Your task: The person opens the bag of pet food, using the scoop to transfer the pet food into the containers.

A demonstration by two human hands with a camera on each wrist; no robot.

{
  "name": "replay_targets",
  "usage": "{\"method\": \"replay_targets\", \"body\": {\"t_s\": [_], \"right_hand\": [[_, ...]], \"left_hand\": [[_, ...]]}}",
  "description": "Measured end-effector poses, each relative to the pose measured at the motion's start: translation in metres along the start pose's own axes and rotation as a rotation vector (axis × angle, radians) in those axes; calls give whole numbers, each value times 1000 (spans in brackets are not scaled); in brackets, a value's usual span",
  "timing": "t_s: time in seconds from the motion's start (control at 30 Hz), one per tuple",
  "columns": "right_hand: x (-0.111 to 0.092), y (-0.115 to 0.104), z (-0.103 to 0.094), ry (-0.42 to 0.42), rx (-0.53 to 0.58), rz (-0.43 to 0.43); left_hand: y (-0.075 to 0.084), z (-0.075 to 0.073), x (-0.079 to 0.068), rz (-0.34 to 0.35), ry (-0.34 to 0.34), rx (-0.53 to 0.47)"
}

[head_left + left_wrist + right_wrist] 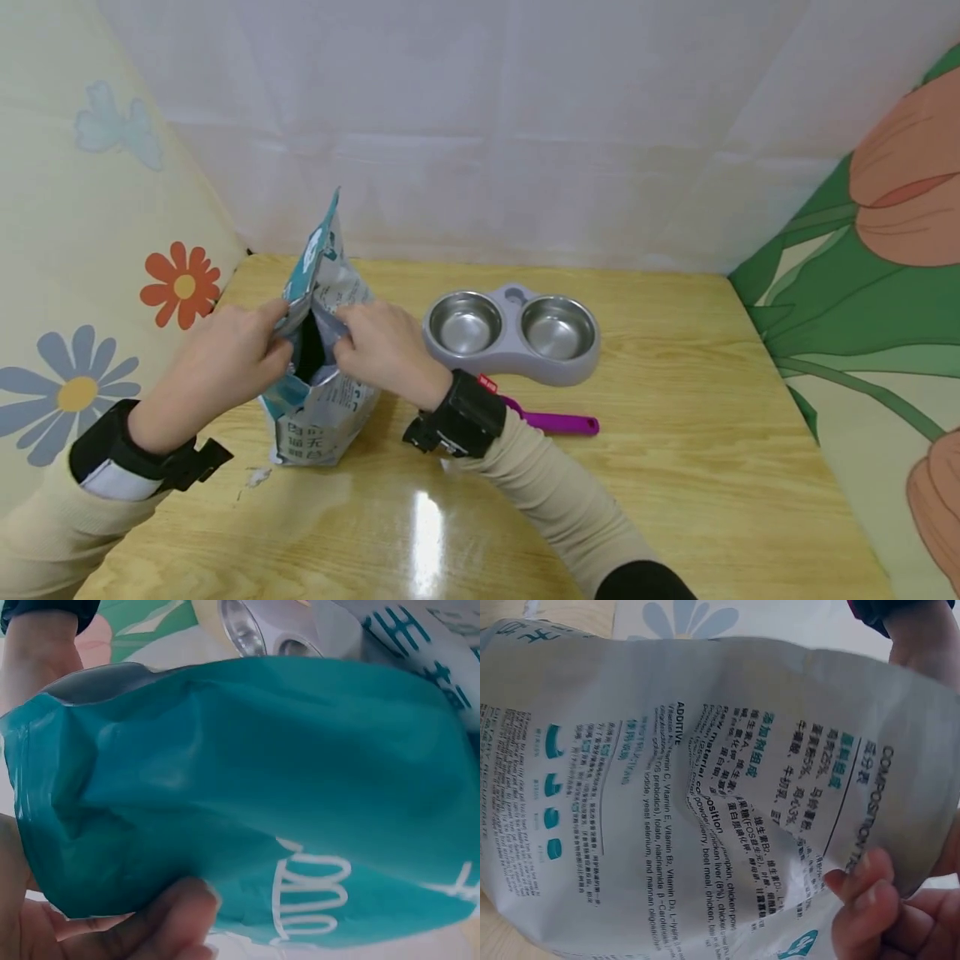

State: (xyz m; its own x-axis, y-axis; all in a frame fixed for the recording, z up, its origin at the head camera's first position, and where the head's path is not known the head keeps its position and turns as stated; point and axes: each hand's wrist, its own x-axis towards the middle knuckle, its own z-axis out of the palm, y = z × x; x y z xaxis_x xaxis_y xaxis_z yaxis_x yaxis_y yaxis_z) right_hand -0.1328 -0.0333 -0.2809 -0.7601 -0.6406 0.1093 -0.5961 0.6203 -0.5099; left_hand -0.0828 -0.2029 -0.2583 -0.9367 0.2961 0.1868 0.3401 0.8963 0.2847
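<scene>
A teal and white pet food bag (322, 425) stands upright on the left part of the table, its mouth spread into a dark gap. My left hand (228, 350) pinches the left edge of that mouth. On the opposite edge, my right hand (386, 346) grips the rim with curled fingers. The bag's teal face (247, 780) fills the left wrist view, with fingertips (184, 907) against it. Printed text covers the white face (667, 810) in the right wrist view, where fingers (870, 900) hold its edge. The bag's contents are hidden.
Right of the bag is a grey double feeder (513, 362) with two steel bowls. A purple scoop (558, 423) lies in front of it, partly behind my right wrist. A small white scrap (258, 477) lies by the bag. Flowered panels flank the wooden table (675, 467).
</scene>
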Motion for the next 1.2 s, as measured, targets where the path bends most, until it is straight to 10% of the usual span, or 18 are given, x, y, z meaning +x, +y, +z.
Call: {"method": "replay_targets", "body": {"t_s": [0.53,1.2], "right_hand": [[30,-12,-11,67,-100,-22],[21,-8,-6,82,-140,-21]], "left_hand": [[4,-10,22,-19,11,54],[7,-4,17,-18,114,151]]}}
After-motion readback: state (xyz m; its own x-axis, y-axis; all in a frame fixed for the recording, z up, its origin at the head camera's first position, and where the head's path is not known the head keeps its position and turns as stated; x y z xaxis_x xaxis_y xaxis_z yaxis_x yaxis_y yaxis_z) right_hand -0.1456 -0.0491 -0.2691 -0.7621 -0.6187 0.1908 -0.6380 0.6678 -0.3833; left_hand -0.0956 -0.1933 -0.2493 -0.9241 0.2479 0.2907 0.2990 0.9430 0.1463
